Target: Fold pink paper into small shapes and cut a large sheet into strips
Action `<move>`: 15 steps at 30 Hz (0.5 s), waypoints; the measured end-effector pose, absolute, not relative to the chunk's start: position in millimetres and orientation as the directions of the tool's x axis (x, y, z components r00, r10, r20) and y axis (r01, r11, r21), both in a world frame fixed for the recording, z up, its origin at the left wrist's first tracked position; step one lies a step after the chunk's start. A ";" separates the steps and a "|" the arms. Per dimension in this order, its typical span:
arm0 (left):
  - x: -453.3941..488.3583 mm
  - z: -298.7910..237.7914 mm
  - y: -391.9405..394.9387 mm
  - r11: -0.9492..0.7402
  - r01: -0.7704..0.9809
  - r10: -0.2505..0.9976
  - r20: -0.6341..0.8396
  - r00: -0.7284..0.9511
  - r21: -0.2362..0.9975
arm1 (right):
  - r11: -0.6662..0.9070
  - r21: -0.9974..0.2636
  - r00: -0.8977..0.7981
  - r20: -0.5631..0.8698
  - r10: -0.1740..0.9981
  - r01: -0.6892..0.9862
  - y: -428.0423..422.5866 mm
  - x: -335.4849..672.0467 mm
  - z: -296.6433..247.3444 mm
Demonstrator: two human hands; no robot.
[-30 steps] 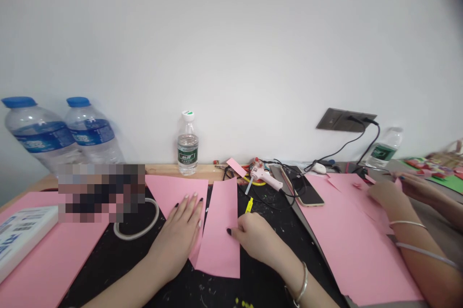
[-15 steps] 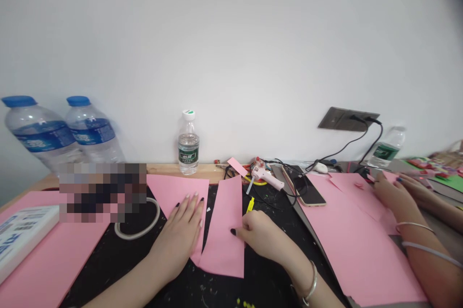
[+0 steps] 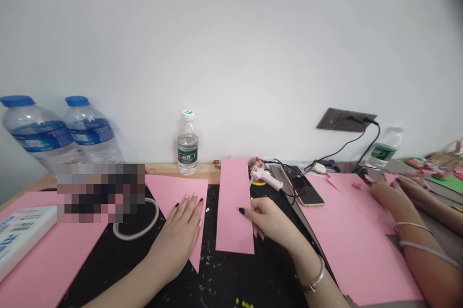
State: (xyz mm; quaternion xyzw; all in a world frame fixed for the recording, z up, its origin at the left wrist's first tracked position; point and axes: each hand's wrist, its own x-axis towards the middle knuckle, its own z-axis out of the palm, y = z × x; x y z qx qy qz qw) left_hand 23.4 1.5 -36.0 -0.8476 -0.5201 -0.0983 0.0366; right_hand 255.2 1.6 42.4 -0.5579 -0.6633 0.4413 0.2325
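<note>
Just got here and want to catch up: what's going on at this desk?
A person is working with pink paper on a black mat. Their left hand lies flat on a pink sheet, and their right hand has its fingers at the edge of a long pink strip beside that sheet. A glue gun lies just past the strip. To the right, a co-worker's hands are at another pink sheet.

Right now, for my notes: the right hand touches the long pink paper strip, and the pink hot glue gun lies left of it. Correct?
No: the head view shows the pink hot glue gun right of the long pink paper strip. The right hand does touch it.
</note>
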 end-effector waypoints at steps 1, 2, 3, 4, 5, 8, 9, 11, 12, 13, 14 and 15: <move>22.8 -35.2 1.6 -0.461 0.884 0.875 0.205 0.439 0.073 | -0.029 -0.878 -0.273 -0.180 0.945 0.479 2.7 253.2 40.5; 22.2 -33.7 1.6 -0.467 0.876 0.875 0.205 0.438 0.119 | -0.039 -0.905 -0.276 -0.170 0.946 0.424 3.9 250.9 38.2; 21.4 -31.1 1.4 -0.472 0.863 0.876 0.205 0.436 0.181 | -0.040 -0.925 -0.280 -0.155 0.947 0.378 5.1 248.6 35.8; 20.7 -27.3 0.9 -0.468 0.844 0.882 0.209 0.423 0.262 | -0.040 -0.941 -0.285 -0.142 0.948 0.337 6.1 246.3 33.3; 20.0 -22.4 0.2 -0.460 0.813 0.888 0.213 0.409 0.358 | -0.038 -0.953 -0.294 -0.130 0.947 0.301 6.9 244.2 30.9; 18.3 -3.3 -3.1 -0.367 0.606 0.929 0.241 0.282 0.706 | -0.046 -0.971 -0.339 -0.126 0.933 0.235 7.1 238.7 24.3; 18.0 2.7 -4.0 -0.351 0.487 0.930 0.237 0.281 0.799 | -0.054 -0.973 -0.360 -0.135 0.923 0.226 6.6 237.1 22.2; 17.6 11.2 -4.9 -0.289 0.318 0.937 0.199 0.286 0.903 | -0.083 -0.972 -0.410 -0.170 0.896 0.221 5.0 234.0 17.8; 17.5 13.3 -4.7 -0.253 0.261 0.939 0.171 0.298 0.932 | -0.101 -0.969 -0.436 -0.193 0.879 0.224 4.2 232.6 15.6; 17.4 14.0 -4.1 -0.215 0.227 0.942 0.141 0.304 0.950 | -0.119 -0.967 -0.462 -0.214 0.861 0.226 3.5 231.2 13.6; 17.2 13.5 -3.3 -0.180 0.206 0.944 0.110 0.311 0.962 | -0.135 -0.965 -0.483 -0.230 0.845 0.223 3.1 229.9 11.8; 17.0 12.3 -2.5 -0.150 0.193 0.946 0.084 0.313 0.970 | -0.147 -0.966 -0.498 -0.236 0.834 0.212 2.9 228.7 10.3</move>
